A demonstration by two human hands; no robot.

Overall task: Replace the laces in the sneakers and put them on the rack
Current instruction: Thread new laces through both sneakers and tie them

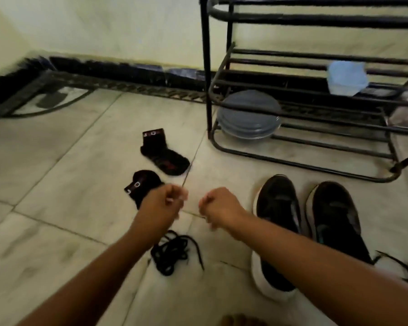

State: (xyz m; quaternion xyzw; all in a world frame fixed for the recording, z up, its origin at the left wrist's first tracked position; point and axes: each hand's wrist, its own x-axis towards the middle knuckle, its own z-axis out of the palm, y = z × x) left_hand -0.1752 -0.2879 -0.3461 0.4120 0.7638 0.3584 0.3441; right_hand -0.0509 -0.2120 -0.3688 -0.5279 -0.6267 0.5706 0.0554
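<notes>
- Blurring with motion, both hands are hanging above the floor, fingers curled in; whether the left hand or right hand is pinching anything, I cannot tell.
- Sitting side by side near the rack's front rail, two black sneakers are pointing toes toward the rack, long axes running away from the person; the right forearm is covering one heel.
- Lying tangled below the hands is one bundle of black laces; another lace is cut off at the right edge.
- Two black socks are lying left of the rack, one half hidden behind the left hand.
</notes>
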